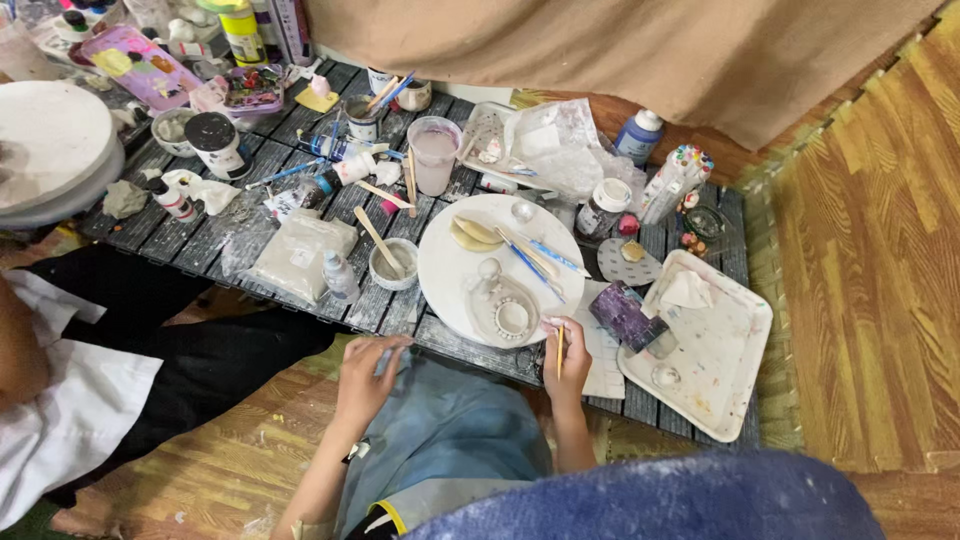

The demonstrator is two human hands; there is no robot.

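Note:
My right hand (568, 358) grips a thin yellow paintbrush (560, 350) upright at the near edge of a round white board (450, 265). On that board lie a small white clay figure with a ring-shaped dish (505, 308), several brushes (535, 258) and a pale crescent piece (474, 235). My left hand (368, 372) rests by my lap with fingers curled around a small bluish object I cannot identify. Both hands hover over my blue apron (450, 430).
A low dark slatted table (190, 235) carries paint bottles, jars, a cup of murky water (434, 152), a white pot with a stick (392, 263) and a paint-stained white tray (705, 350). Another person in white and black sits at left (90, 370). Wooden floor lies to the right.

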